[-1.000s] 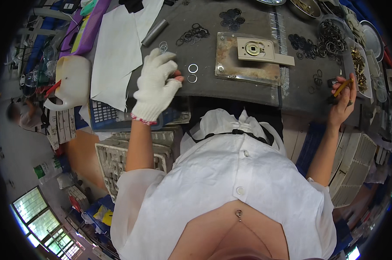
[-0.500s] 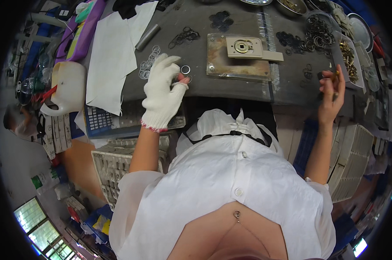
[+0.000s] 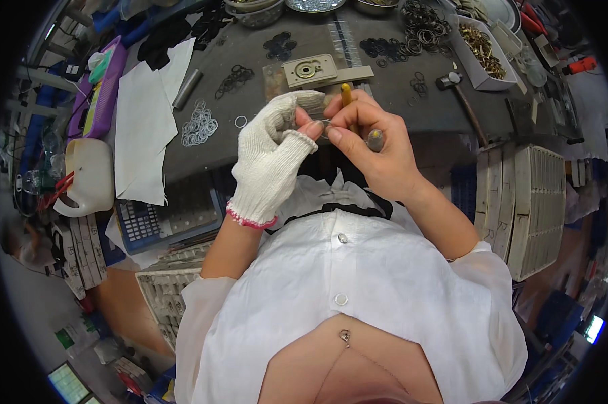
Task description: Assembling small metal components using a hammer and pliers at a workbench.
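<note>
My left hand (image 3: pixel 271 145), in a white knit glove with bare fingertips, pinches a thin metal ring (image 3: pixel 325 128) in front of my body. My bare right hand (image 3: pixel 384 145) meets it there, thumb and fingertips at the ring. Tucked in the right fingers is a stick-like tool (image 3: pixel 346 95) with a yellow end; a grey knob shows by the palm, and its middle is hidden. Behind both hands sits a beige block (image 3: pixel 325 67) with a round brass insert. Left of the glove lies a single silver ring (image 3: pixel 240 122) beside a heap of silver rings (image 3: pixel 199 125).
Black rings (image 3: pixel 384 50) lie in groups along the back. A hammer (image 3: pixel 467 104) rests at right, near a white box of brass parts (image 3: pixel 484 57). White sheets (image 3: pixel 146 121), a metal tube (image 3: pixel 187 89) and a purple tray (image 3: pixel 96 94) are at left.
My right hand has come from the far right of the table to meet the left one. The hammer now shows where that hand was. The view has shifted to the right.
</note>
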Available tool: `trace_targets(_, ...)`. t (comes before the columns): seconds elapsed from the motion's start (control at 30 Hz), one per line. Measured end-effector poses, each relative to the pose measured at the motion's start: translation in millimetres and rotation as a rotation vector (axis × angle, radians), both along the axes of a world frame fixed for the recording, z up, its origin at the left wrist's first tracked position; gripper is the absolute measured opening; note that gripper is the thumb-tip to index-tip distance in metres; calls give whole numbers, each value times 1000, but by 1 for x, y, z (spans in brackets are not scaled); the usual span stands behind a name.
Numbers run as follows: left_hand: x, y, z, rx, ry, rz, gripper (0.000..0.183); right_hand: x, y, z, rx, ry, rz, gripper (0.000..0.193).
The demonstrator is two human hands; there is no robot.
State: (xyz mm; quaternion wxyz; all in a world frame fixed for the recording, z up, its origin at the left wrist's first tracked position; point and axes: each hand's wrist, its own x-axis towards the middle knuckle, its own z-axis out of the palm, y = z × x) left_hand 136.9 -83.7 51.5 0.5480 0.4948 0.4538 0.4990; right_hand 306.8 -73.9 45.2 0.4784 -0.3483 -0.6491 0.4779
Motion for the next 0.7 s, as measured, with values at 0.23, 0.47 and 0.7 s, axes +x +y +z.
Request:
trace_targets(0.23,14,-11,-4,128,273,-96,15,15,-14,-9,-20,-12,-33,9)
trace_targets(0.47,25,-26,-29,-91,-155,-83,26,26,-26,-24,49,-9,-45,8)
trace_targets(0.7,34,-33,-29,-93,1,-96,25,44,-34,-35,-219,102,-37,10)
